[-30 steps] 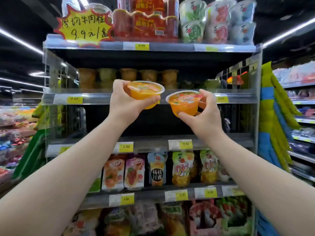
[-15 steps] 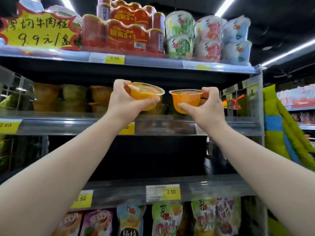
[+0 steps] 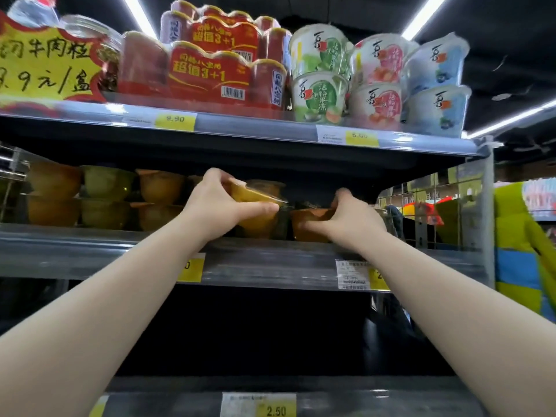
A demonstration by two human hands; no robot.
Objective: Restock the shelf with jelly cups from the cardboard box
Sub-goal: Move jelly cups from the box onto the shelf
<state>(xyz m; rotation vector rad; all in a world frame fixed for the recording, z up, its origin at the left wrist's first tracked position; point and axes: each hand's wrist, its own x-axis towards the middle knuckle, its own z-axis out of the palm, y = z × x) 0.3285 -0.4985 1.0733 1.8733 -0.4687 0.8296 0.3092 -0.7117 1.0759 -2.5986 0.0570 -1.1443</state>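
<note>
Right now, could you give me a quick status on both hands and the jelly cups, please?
Left hand grips tilted orange jelly cup. Right hand grips second cup, low at the shelf. Stacked cups stand left, none seen blocking.

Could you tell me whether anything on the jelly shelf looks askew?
Only the orange jelly cup in the left hand: its lid slants down to the right, while the stacked cups sit level.

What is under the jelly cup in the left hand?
An orange cup standing on the shelf shows just below the tilted jelly cup held by the left hand. The thumb and held cup cover its rim, so contact between them cannot be seen.
</note>
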